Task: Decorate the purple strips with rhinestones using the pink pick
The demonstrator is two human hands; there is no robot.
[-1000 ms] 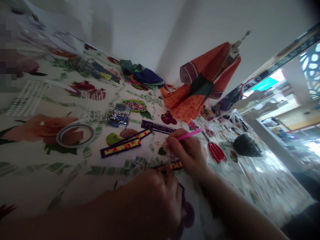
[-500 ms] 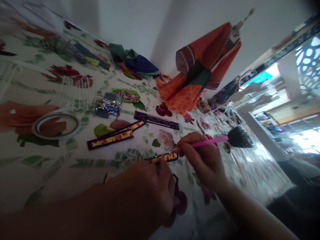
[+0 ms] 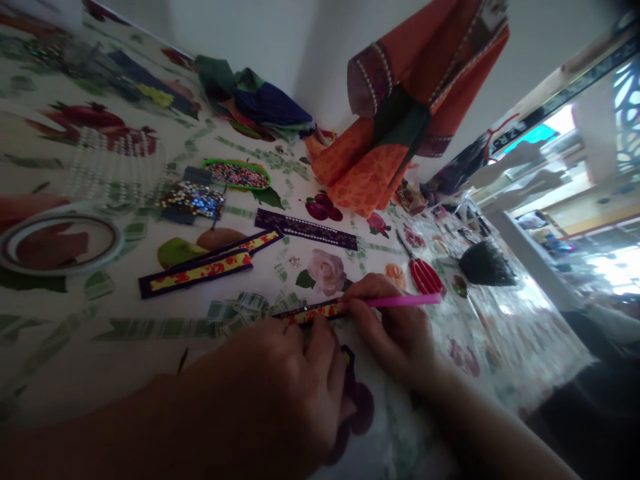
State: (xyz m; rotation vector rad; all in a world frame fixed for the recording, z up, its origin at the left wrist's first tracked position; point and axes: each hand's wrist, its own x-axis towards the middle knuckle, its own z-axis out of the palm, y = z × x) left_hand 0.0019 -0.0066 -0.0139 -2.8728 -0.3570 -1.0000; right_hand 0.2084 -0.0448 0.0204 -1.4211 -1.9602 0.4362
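Note:
My left hand is closed on a narrow patterned fabric strip, yellow and red with a dark border, and holds it at the table. Tiny shiny dots sit along the strip's upper border. A slim pink pen-like stick rests in the pinched fingers of my right hand. Its working end meets the strip's right end, where my fingertips hide the tip. Just beyond lies a small cluster of shiny bits. Two similar yellow-red strips overlap to the left, near a dark strip with white dotted rows.
A green dish of multicoloured beads, a pile of sequins, bead strands and a roll of tape lie left. Behind stands an orange doll-sized dress. Right are red-handled scissors and a dark brush-like object.
The pink stick has swung lower, its back end dropping nearer the table. My right hand has shifted slightly left and down along the strip. The camera view has shifted, and the scissors show more fully.

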